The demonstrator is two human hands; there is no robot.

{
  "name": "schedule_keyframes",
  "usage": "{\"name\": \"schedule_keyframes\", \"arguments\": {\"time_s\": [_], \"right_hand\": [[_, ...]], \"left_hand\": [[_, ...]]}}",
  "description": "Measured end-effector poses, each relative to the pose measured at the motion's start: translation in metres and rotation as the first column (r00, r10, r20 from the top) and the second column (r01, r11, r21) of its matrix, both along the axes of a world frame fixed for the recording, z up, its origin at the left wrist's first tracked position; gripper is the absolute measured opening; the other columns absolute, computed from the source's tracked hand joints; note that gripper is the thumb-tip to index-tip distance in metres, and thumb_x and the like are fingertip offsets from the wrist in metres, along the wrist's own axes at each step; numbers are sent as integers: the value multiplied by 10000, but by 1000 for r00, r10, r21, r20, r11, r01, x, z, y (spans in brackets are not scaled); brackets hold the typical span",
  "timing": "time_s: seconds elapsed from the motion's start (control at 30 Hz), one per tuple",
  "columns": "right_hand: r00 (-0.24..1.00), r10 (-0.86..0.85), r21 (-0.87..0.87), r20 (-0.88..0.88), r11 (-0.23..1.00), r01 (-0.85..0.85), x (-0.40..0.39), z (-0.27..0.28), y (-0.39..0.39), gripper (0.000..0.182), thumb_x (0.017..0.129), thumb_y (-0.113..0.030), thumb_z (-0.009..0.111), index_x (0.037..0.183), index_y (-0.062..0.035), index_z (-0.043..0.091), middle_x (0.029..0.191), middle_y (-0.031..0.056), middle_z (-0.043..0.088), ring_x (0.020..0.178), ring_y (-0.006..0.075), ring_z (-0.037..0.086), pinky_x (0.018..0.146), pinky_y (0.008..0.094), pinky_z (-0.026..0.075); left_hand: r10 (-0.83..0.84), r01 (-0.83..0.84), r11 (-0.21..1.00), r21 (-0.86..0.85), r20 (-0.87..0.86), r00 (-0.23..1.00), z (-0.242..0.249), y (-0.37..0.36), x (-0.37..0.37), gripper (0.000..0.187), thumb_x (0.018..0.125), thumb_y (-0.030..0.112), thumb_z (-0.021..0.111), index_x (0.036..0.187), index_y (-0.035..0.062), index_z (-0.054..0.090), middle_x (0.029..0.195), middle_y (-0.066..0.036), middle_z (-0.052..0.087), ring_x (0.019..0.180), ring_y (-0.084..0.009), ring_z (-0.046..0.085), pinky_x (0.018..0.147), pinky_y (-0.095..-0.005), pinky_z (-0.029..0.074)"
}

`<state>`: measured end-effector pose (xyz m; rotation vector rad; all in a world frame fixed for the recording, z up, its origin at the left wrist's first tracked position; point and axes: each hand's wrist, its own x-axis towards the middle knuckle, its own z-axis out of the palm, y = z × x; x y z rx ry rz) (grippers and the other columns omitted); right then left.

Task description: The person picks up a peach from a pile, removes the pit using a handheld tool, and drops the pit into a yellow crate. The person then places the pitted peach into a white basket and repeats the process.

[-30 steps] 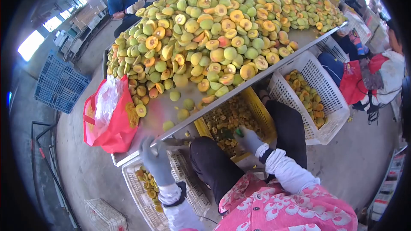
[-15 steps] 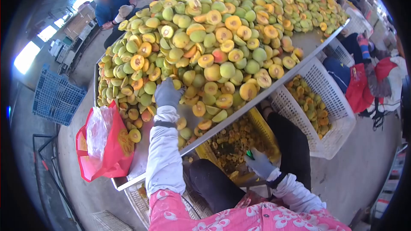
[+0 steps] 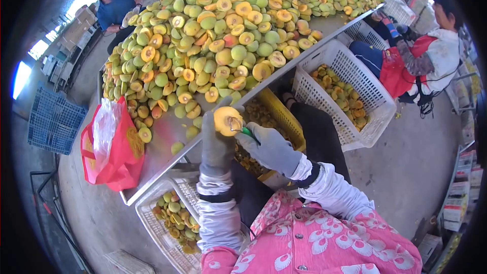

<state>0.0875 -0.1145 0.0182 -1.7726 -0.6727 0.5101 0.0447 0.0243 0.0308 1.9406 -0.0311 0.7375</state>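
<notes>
One halved fruit, left hand's grip clamped around it, right hand's grip closed on green-handled tool

Pink shirt, white petal print; pale oversleeves, dark bands; grey gloves; dark trousers.

Left of centre, a hand could pass over the bare grey metal tabletop beside the bulging red bag; the tall heap of green-and-yellow halved fruit blocks the upper middle.
</notes>
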Motion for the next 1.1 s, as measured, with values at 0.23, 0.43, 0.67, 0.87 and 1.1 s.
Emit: {"name": "schedule_keyframes", "arguments": {"time_s": [0.23, 0.43, 0.67, 0.87, 1.1], "right_hand": [[953, -66, -44, 295, 996, 83, -28, 15, -8, 354, 980, -358, 578, 992, -5, 588, 752, 237, 625, 700, 433, 628, 584, 444, 472], [958, -70, 51, 279, 997, 58, -40, 18, -7, 412, 995, -403, 542, 1044, 3, 591, 763, 236, 640, 708, 429, 639, 607, 455, 487], [771, 285, 184, -570, 958, -218, -49, 62, -26, 504, 1022, -493, 426, 968, -21, 595, 578, 80, 546, 420, 209, 523, 414, 333, 451], [486, 424, 277, -764, 896, -347, -38, 80, -30, 623, 987, -649, 339, 806, -79, 515, 530, -48, 355, 397, 70, 322, 373, 264, 330], [371, 395, 259, -841, 894, -364, -35, 76, -27, 588, 968, -684, 357, 751, -147, 458, 573, -90, 308, 453, 38, 277, 415, 226, 246]], "left_hand": [[-25, 34, 588, -808, 24, 999, 7, -36, -23, 527, 1060, 451, 324, 1233, -11, 508, 1098, -160, 635, 873, -165, 594, 763, -273, 504], [216, -125, 655, -745, 26, 976, 25, -52, -28, 498, 1061, 410, 346, 1171, -27, 558, 974, -152, 673, 833, -160, 618, 758, -271, 506], [248, -280, 785, -553, -135, 959, 59, -49, -41, 527, 1061, 412, 334, 1106, -40, 600, 907, -153, 695, 770, -153, 617, 723, -257, 503], [-196, 101, 720, -687, -62, 979, 44, -27, -47, 548, 1031, 474, 373, 1078, -7, 631, 878, -128, 698, 729, -160, 636, 679, -272, 509], [87, -145, 929, -340, -181, 980, 40, -27, -42, 627, 1008, 548, 391, 1089, -26, 629, 800, -128, 685, 718, -152, 626, 673, -246, 496]]}}
